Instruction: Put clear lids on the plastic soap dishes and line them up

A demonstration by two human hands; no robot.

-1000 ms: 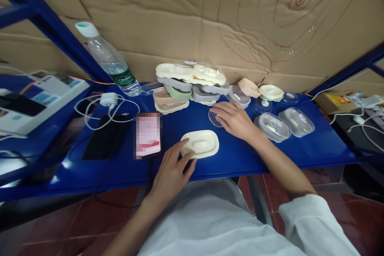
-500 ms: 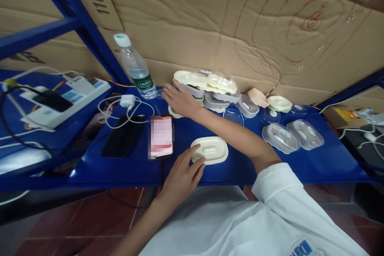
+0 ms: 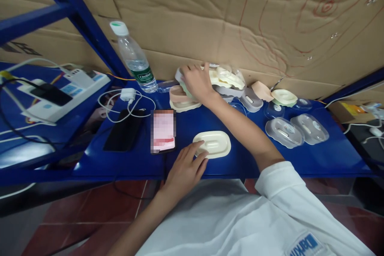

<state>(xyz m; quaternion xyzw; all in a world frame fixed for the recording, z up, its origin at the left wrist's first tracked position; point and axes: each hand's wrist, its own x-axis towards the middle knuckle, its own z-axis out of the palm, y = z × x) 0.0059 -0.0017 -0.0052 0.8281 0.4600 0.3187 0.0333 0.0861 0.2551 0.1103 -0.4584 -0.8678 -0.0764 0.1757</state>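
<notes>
My left hand [image 3: 187, 168] rests at the left end of a cream oval plastic lid [image 3: 217, 144], which lies flat on the blue table. Its fingers are apart, the tips touching the lid's surface. My right hand [image 3: 196, 82] reaches over a pile of moulded plastic containers by the cardboard wall, fingers bent down over the left end of a cream one [image 3: 231, 80]. The fingertips and what they grip are partly hidden. Just below this hand sits a peach container [image 3: 178, 96] with a cream rim.
A water bottle [image 3: 138, 64] stands left of the pile. Nearer are a lit phone [image 3: 163, 132], a dark phone [image 3: 123, 132] and a white charger [image 3: 127, 94] with its cable. Rightward lie a grey container [image 3: 252, 100] and clear-lidded ones [image 3: 285, 133]. A power strip [image 3: 66, 100] sits at left.
My right hand has moved right and farther back onto the pile, uncovering the peach container. My left hand stays at the oval lid. The view has shifted slightly.
</notes>
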